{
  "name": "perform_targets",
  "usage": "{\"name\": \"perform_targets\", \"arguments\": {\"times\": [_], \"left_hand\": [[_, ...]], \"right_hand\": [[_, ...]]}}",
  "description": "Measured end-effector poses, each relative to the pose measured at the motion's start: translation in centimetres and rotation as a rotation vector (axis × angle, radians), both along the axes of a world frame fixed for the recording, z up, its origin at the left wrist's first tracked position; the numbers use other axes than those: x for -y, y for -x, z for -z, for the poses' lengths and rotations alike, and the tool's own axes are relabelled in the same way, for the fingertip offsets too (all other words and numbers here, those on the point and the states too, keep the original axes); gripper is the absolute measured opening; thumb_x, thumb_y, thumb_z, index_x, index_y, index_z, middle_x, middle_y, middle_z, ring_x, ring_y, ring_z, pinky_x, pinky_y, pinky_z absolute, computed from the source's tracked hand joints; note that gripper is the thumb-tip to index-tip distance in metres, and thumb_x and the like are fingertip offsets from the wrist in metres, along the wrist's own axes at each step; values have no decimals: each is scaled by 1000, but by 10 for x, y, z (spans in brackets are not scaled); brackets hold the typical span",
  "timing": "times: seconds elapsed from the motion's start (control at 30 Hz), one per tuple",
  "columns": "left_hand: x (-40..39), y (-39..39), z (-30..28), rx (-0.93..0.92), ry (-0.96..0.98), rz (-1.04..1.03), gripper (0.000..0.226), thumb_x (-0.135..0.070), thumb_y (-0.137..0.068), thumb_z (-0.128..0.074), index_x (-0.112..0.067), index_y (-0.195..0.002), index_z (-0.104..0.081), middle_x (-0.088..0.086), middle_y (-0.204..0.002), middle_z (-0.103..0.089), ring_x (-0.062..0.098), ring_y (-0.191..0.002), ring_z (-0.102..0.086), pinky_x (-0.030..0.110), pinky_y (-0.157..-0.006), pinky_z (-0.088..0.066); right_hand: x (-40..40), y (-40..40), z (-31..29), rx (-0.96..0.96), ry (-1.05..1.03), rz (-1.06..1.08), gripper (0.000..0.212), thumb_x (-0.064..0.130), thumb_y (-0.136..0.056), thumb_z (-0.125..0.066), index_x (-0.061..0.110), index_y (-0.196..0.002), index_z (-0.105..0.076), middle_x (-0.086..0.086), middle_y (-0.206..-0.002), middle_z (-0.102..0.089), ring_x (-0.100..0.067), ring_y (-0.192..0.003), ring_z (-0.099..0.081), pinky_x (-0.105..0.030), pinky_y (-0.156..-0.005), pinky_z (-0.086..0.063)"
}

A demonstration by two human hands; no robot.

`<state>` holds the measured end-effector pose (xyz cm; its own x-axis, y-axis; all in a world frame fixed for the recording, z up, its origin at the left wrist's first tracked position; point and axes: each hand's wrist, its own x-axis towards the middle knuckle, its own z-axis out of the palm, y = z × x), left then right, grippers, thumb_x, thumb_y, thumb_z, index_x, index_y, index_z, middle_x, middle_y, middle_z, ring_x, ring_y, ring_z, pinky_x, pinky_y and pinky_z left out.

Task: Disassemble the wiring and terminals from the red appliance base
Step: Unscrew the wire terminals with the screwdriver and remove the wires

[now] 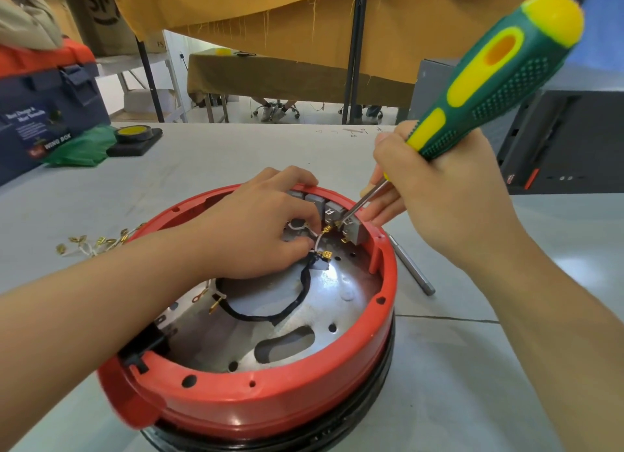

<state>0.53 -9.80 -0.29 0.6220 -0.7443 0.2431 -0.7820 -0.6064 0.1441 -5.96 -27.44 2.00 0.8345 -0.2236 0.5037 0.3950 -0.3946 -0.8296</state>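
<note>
Red appliance base [270, 404]: a round, shallow red plastic ring sitting on a black lower band, resting on the grey table [216, 154] right in front of the person; small holes dot its rim and a red tab juts from the near-left side.
Inside the base: a shiny metal plate [337, 303] with round holes and one oblong cut-out; a black sleeved cable [297, 299] curves across it.
Terminal blocks [341, 215]: a row of grey blocks set against the far inner wall of the ring.
White wire [317, 240]: thin, ending in a brass terminal [327, 229] just beside the blocks; a second brass terminal [326, 255] lies a little nearer.
Left hand [263, 228]: reaching into the ring from the left, thumb and fingertips curled and pinching the white wire.
Right hand [435, 201]: closed round the screwdriver [499, 69], fingers wrapped on the lower handle.
Screwdriver: green and yellow handle tilted up to the right; its metal shaft slants down to the blocks, tip at the brass terminal.
Loose wires [91, 243]: a small heap of white leads with brass ends on the table left of the base.
Metal rod [412, 265]: lying on the table just right of the ring.
Tape roll [133, 134]: black with yellow centre, far left, near a blue and red toolbox [44, 107].
</note>
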Motion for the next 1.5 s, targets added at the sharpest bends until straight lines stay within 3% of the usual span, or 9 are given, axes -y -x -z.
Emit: {"name": "perform_targets", "arguments": {"times": [0.33, 0.47, 0.63, 0.97, 1.1, 1.27, 1.5], "left_hand": [[1, 1, 1, 6, -5, 0, 20, -40, -86, -57, -37, -104, -65, -9, -144, -30, 12, -127, -30, 30, -106, -30], [0, 2, 0, 9, 6, 10, 20, -39, -85, -58, -34, -103, -66, -7, -143, -32, 14, -123, -33, 31, -105, -30], [-1, 1, 0, -11, 18, 26, 17, -38, -85, -59, -37, -100, -66, -9, -142, -32, 13, -124, -33, 31, -105, -30], [0, -1, 2, 18, -6, 30, 20, -42, -87, -55, -39, -104, -64, -10, -145, -28, 13, -126, -30, 31, -106, -29], [0, -1, 2, 20, -1, 37, 18, -41, -87, -55, -39, -103, -63, -10, -144, -29, 13, -127, -30, 30, -106, -28], [0, -1, 2, 13, -5, 40, 19, -42, -86, -54, -40, -103, -63, -12, -144, -28, 12, -127, -29, 31, -107, -29], [0, -2, 2, 21, -16, 41, 22, -42, -85, -54, -38, -105, -63, -10, -144, -28, 13, -125, -30, 34, -106, -30]], "right_hand": [[-4, -3, -4, -12, 26, 28, 33, 22, -77, -54, -10, -71, -51, -22, -56, -60, -22, -43, -66, -51, -46, -55], [-15, -4, 7, 98, 200, 140, 38, 23, -88, -57, -2, -59, -51, -17, -50, -56, -22, -44, -64, -50, -47, -52], [-8, -2, 9, 44, 38, 103, 41, 27, -89, -55, -7, -67, -52, -25, -55, -58, -19, -42, -65, -51, -49, -54], [-2, -3, 3, 30, -74, 95, 39, 29, -79, -50, -5, -59, -49, -21, -53, -61, -28, -41, -64, -51, -43, -54], [1, -3, 1, 54, -115, 91, 34, 26, -77, -50, 1, -54, -51, -24, -57, -62, -30, -41, -64, -42, -41, -54], [-2, -2, 0, 58, -72, 79, 39, 28, -79, -50, -7, -61, -49, -22, -54, -61, -27, -40, -64, -47, -43, -55], [-11, 1, 1, 133, 69, 91, 38, 26, -84, -52, -4, -61, -48, -23, -53, -57, -16, -40, -63, -48, -45, -51]]}}
